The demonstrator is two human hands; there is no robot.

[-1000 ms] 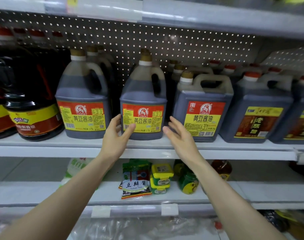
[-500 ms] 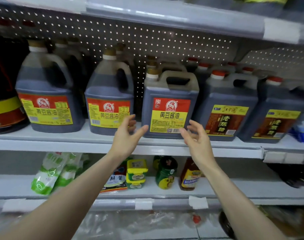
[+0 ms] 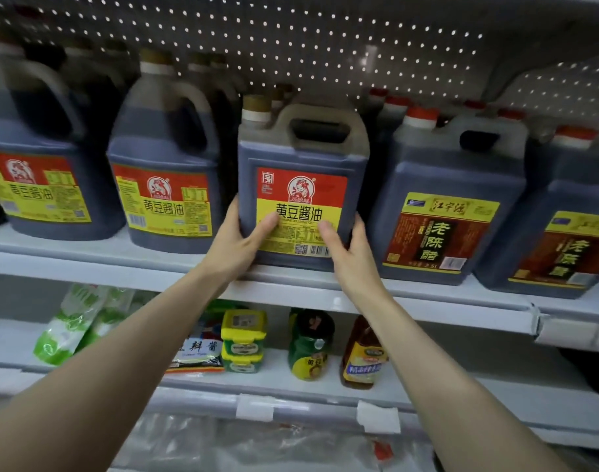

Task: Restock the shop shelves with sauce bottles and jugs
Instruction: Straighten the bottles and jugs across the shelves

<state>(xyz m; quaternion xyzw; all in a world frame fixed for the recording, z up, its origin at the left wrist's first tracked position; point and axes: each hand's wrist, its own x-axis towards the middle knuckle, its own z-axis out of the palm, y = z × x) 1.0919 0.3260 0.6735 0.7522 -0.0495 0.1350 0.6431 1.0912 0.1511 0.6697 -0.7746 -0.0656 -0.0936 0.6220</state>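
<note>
Square jug [image 3: 303, 185]: dark sauce nearly to the top, clear plastic shoulder with a moulded carry handle, tan cap on a white ring at the top left corner. The front label is red on top and yellow below, with a barcode and QR code at the bottom. It stands upright at the front edge of the upper shelf [image 3: 86, 264], between 2 round jugs [image 3: 161, 185] with the same red-yellow label on the left and 2 brown-label jugs [image 3: 441, 212] with red caps on the right. More jugs sit in rows behind.

Left hand [image 3: 238, 245] grips the jug's lower left corner and right hand [image 3: 349, 253] the lower right corner. On both, the thumb lies on the label front and the fingers [image 3: 232, 216] wrap round the sides, holding the jug.

Versus 0.5 s ago: both hands were spread in the air in front of the jug, not touching it, and now they clasp it. The view is also closer in. The jug is at the same shelf spot.

Lower shelf [image 3: 461, 386]: green-white bags, 2 stacked yellow-lid tubs, a green jar and an amber bottle.
</note>
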